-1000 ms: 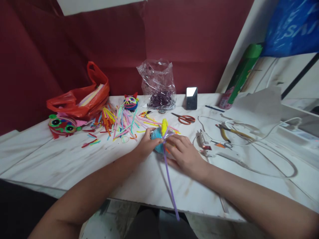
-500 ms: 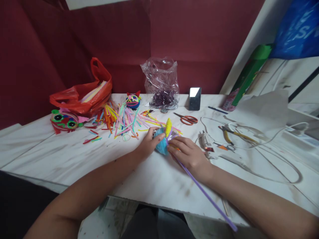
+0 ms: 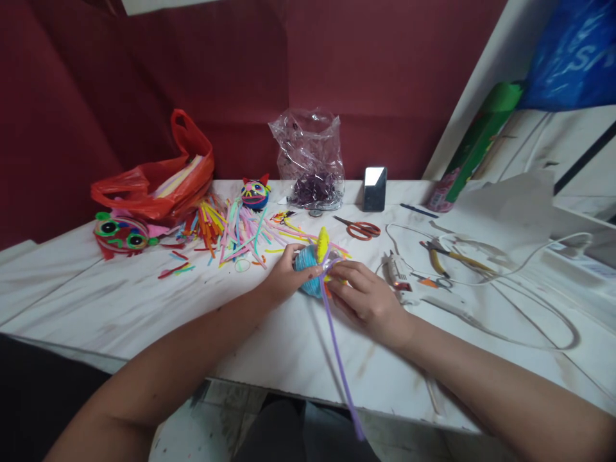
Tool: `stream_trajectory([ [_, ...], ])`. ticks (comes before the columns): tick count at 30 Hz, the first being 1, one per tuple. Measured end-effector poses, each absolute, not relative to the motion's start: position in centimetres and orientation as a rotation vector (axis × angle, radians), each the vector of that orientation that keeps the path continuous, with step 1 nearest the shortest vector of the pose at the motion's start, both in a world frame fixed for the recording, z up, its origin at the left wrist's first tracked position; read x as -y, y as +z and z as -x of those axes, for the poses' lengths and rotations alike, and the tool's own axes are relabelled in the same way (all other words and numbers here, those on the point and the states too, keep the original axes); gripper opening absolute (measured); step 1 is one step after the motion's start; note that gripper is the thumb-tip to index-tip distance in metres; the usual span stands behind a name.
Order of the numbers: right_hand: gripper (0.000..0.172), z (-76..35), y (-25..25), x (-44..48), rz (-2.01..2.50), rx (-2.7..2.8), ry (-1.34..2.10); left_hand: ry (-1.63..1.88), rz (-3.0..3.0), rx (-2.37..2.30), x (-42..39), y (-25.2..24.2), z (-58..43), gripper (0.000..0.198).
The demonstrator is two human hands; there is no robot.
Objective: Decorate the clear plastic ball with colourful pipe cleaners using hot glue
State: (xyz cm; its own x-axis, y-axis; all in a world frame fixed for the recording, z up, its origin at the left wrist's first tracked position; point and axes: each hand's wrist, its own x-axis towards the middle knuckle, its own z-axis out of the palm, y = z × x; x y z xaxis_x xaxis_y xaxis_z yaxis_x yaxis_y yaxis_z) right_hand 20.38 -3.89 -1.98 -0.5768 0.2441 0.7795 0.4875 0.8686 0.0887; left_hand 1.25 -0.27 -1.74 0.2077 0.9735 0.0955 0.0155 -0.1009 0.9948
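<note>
Between my two hands is a round craft ball [image 3: 308, 285] wrapped in light-blue pipe cleaner, with a yellow ear-like piece [image 3: 322, 244] standing on top. My left hand [image 3: 287, 276] grips the ball from its left side, the thumb pressed across the front. A long purple pipe cleaner [image 3: 335, 346] runs from the ball's front down toward the table's near edge. At the ball's right side my right hand [image 3: 368, 298] has its fingers bent against it, near the purple strand's upper end. Its fingertips are partly hidden, so what they pinch is unclear.
Cut pipe cleaners [image 3: 240, 234] lie left of the ball, near a red bag [image 3: 158, 186] and two finished craft heads, one red-green [image 3: 120, 236], one blue [image 3: 255, 194]. Scissors [image 3: 359, 229], a phone [image 3: 375, 189], a glue gun [image 3: 398, 269] and pliers [image 3: 457, 258] lie behind and right.
The purple pipe cleaner's free end has swung left, now hanging almost straight toward me. My left thumb has shifted onto the strand's base, and my right fingers have loosened from the strand.
</note>
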Motion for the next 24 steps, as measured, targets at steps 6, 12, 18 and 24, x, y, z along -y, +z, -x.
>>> stream_trajectory([
  [6,0.021,-20.2,-1.9,4.0,0.524,2.157,-0.255,1.115,-1.387,-1.07,0.2,-1.6,-1.4,0.059],
  [12,0.023,-20.2,-2.0,3.7,0.509,2.181,-0.211,1.015,-1.339,-0.961,-0.1,-1.6,-0.8,0.065],
  [18,0.024,-20.1,-1.8,3.6,0.49,2.146,-0.129,0.983,-1.345,-0.913,0.2,-0.8,-0.5,0.064],
  [24,0.019,-20.7,0.1,3.0,0.587,2.137,-0.129,0.978,-1.412,-0.988,-0.9,-1.6,0.2,0.065],
])
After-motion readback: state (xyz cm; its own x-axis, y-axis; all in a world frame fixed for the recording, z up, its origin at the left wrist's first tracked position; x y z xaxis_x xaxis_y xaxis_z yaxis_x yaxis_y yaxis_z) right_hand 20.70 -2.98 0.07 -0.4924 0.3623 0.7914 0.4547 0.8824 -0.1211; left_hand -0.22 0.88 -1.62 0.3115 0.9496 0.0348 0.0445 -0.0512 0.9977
